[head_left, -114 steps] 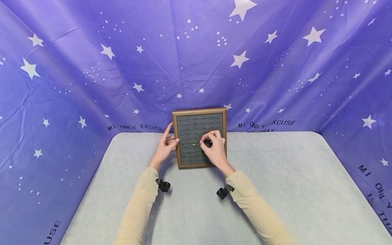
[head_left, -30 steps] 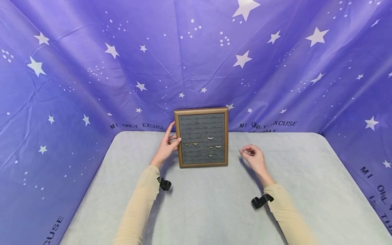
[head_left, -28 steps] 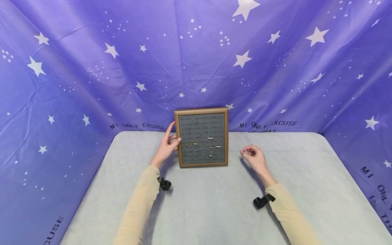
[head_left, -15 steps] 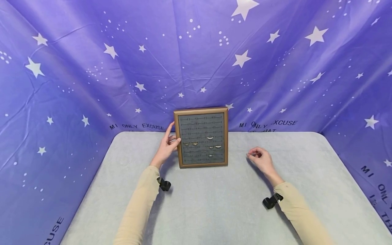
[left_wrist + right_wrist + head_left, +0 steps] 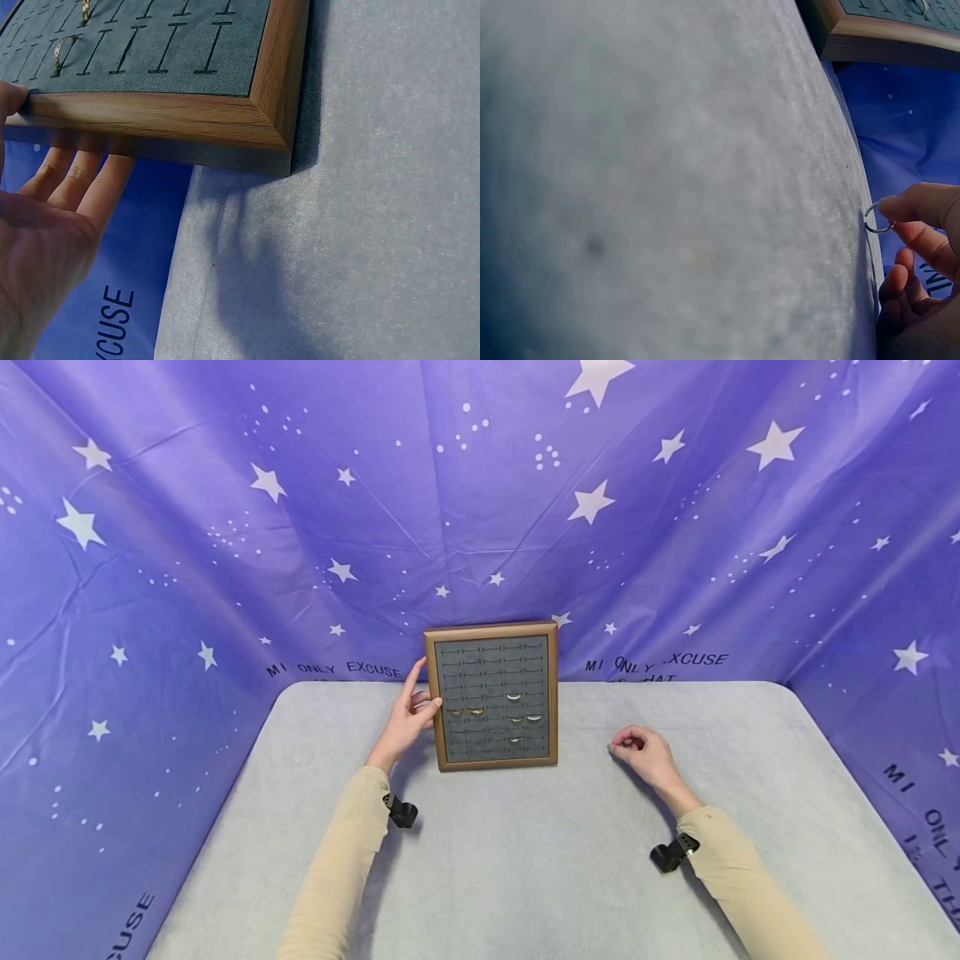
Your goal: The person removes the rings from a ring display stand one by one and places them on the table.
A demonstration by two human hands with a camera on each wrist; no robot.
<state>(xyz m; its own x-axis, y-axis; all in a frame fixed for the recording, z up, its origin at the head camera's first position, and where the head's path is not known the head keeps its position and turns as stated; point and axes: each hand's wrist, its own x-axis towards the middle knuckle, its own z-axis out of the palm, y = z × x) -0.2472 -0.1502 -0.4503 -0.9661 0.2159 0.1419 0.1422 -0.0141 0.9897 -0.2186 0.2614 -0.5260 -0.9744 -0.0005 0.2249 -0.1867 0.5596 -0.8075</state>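
A ring display with a wooden frame (image 5: 552, 710) and a grey slotted pad (image 5: 491, 672) stands tilted up at the table's back. My left hand (image 5: 405, 722) grips its left side, thumb on the front edge, fingers against the side wall in the left wrist view. Several rings sit in the slots: a gold ring (image 5: 477, 712) at left, silvery rings at right, such as the one in the upper row (image 5: 513, 697). Right of the display, my right hand (image 5: 648, 760) pinches a thin silvery ring (image 5: 877, 230) between thumb and index finger, just over or touching the table; I cannot tell which.
A light grey cloth-topped table (image 5: 517, 868) spreads out before me. Purple star-printed curtain (image 5: 495, 485) closes in the back and both sides. Black wrist cameras, one on the left sleeve (image 5: 402, 812) and one on the right (image 5: 667, 855), stick out inward.
My right hand has left the front of the display and moved right, then slightly nearer and lower, pinching the ring. The left hand keeps its grip on the display, which stays in place.
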